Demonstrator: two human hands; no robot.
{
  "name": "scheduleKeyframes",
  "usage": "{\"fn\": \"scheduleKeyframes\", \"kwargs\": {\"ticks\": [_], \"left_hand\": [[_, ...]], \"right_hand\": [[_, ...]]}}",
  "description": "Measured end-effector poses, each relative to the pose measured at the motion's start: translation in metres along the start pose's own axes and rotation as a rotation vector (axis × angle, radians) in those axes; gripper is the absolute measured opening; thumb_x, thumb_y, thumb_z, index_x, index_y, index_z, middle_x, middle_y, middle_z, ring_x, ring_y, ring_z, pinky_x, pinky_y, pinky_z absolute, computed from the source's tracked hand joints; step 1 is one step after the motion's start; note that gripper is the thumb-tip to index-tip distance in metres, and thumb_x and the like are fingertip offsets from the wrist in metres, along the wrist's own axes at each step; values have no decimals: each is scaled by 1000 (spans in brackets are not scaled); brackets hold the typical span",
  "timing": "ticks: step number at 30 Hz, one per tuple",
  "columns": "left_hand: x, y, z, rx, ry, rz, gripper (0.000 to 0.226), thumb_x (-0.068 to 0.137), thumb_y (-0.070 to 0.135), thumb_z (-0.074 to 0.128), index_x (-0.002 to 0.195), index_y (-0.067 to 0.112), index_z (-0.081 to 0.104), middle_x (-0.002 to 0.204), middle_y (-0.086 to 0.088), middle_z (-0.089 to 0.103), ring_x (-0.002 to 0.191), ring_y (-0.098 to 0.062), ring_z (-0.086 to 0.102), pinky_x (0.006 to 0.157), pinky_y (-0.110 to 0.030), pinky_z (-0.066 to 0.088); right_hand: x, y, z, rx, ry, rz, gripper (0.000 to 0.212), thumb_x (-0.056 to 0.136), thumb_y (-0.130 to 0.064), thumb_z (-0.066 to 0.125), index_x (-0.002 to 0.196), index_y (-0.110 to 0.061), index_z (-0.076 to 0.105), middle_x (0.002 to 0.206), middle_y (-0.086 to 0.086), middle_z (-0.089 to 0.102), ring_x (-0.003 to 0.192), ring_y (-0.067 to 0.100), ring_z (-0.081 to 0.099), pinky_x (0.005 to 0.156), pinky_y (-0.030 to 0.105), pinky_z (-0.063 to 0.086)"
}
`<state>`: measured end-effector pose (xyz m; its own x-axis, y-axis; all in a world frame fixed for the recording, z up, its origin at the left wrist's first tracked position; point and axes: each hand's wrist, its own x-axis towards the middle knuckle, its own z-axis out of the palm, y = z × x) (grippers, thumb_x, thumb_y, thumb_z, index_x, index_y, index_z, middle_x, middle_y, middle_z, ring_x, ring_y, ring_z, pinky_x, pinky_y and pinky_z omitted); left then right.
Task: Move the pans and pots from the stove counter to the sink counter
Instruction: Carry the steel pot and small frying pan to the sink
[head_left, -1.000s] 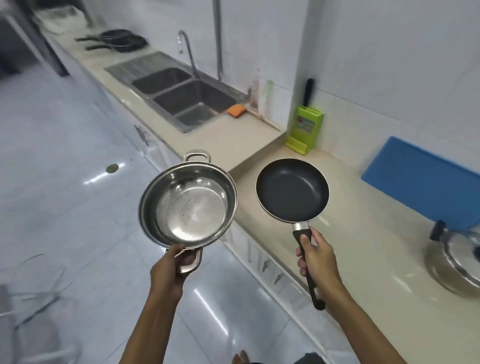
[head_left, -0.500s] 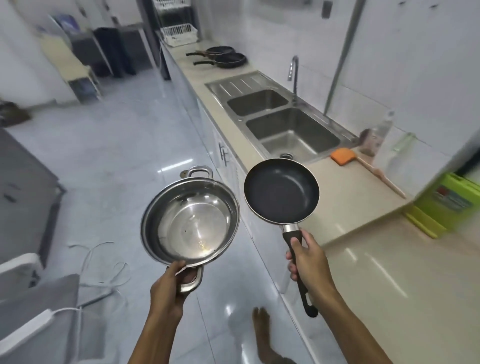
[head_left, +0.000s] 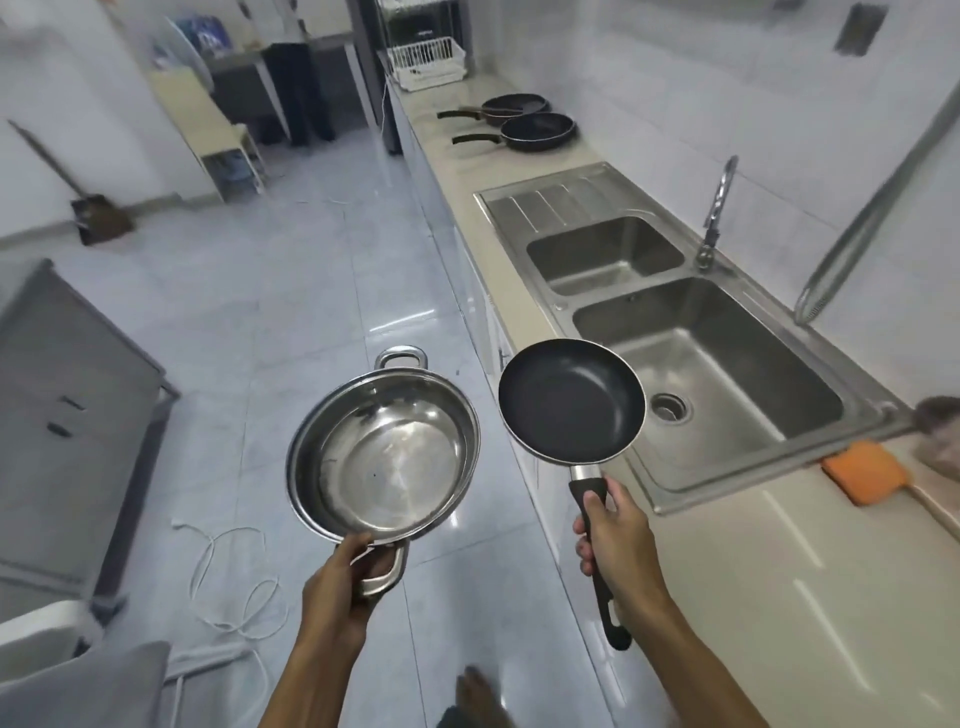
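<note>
My left hand (head_left: 340, 592) grips the near handle of a shiny steel pot (head_left: 382, 457), held level over the floor. My right hand (head_left: 615, 535) holds the black handle of a small dark frying pan (head_left: 571, 400), which hangs over the counter's front edge beside the double sink (head_left: 675, 332). Two more dark frying pans (head_left: 540, 131) (head_left: 514, 106) lie on the beige counter (head_left: 467, 150) beyond the sink's draining board.
A tap (head_left: 717, 208) and a slanted metal pipe (head_left: 872, 208) rise behind the sink. An orange sponge (head_left: 865, 470) lies at its near right. A white dish rack (head_left: 428, 62) ends the counter. A white cable (head_left: 234, 587) loops on the tiled floor, with grey cabinets (head_left: 67, 415) at left.
The view has moved along the counter toward the sink, which is now beside my right hand. The far frying pans look nearer. Both hands keep the same grips.
</note>
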<state>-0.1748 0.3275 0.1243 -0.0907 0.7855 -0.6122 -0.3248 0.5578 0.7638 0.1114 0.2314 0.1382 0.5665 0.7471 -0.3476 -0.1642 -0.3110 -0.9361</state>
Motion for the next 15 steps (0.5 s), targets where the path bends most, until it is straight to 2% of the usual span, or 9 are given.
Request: {"fn": "scheduleKeyframes", "kwargs": {"ticks": [4,7,9,12,15], "left_hand": [[75,34,39,8,18,-20,35,75,8,74,107,-7,71,96,-24,78,87,-31,78,61,-33,62],[144,69,76,20,-3,-32,36,74,8,75,106,-8,71,96,-26,77,89,-34,77,68,-34,61],[190,93,106,38,-26,-45,37,74,7,75,107,-10,70,97,-27,77,91,-36,76,71,-35,60],[249,139,154,75,-63,-72,31,76,7,76,102,-9,72,92,-25,78,78,-30,78,56,-31,60],[307,191,205,119,-124,-75,26,77,6,75,99,-7,73,88,-23,79,70,-27,78,50,-29,58]], "right_hand": [[80,-27,37,22,11,-7,30,102,-22,48,97,-46,65,59,-4,58,45,15,46,41,28,41],[150,-49,69,14,40,-12,39,100,-22,48,90,-56,64,58,-5,57,45,16,46,41,29,40],[197,-58,89,7,72,1,31,101,-21,49,101,-47,66,57,-5,57,45,16,46,40,29,39],[267,-80,117,25,143,29,21,103,-18,50,114,-30,64,56,-1,57,43,16,45,38,27,38],[337,-106,144,34,174,39,24,103,-18,50,112,-34,64,57,1,55,44,19,45,40,29,39]]}}
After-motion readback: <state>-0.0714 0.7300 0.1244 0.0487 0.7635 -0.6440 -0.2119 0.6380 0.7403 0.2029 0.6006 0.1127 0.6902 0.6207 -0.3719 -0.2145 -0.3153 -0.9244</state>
